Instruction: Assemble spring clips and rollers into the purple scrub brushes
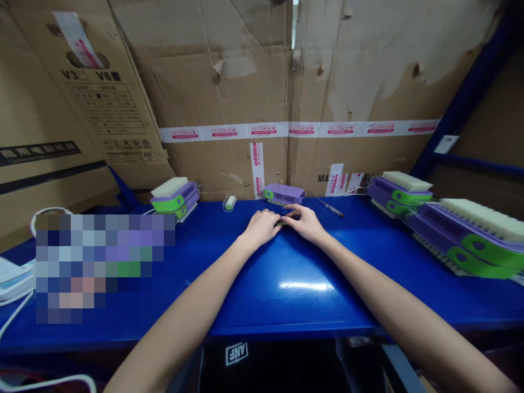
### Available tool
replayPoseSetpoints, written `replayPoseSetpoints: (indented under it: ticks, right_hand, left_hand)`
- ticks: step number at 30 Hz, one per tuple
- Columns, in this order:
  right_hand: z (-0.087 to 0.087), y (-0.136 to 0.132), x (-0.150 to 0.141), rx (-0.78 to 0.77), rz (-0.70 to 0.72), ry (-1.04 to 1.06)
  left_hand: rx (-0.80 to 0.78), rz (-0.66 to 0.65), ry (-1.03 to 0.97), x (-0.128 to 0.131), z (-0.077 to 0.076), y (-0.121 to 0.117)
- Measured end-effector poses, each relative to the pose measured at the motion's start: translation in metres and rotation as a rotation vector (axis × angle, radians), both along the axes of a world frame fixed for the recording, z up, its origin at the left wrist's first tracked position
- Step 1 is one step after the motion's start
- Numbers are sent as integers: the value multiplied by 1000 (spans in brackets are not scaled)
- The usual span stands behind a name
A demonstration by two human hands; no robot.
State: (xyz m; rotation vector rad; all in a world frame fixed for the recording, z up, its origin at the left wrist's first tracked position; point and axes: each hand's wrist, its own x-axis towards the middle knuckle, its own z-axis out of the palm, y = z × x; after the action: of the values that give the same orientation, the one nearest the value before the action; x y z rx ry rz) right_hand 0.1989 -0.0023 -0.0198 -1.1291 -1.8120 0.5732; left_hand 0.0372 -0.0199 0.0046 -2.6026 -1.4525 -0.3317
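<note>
Near the back of the blue table, my left hand [264, 225] and my right hand [305, 222] meet, both with curled fingers. Between the fingertips shows a sliver of a small green piece [281, 222]; the rest of it is hidden, so its kind is unclear. Both hands pinch it from either side. Just behind them a purple brush [285, 192] with a green end lies bristles down. To the right is a screwdriver [332, 208] with a clear handle. On the left stands a small white and green block [230, 203] in a clear casing.
Paired purple and green brushes with pale bristles stand at the left [176, 197], at the back right [399, 194] and at the near right [470, 234]. Cardboard sheets [221, 93] wall the blue table [286, 305]. A white cable [16, 314] runs along the left; a blurred patch covers that side.
</note>
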Motion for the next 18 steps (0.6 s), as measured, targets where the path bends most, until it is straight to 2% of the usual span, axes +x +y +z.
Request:
replayPoseSetpoints:
  ticks: [12, 15, 18]
  right_hand:
    - [-3, 4, 5, 107, -105, -313]
    - [11, -5, 1, 248, -193, -337]
    - [37, -35, -3, 421, -186, -175]
  left_hand:
    - [107, -23, 80, -2, -5, 3]
    - [124, -28, 90, -3, -5, 4]
    - [124, -21, 91, -3, -4, 4]
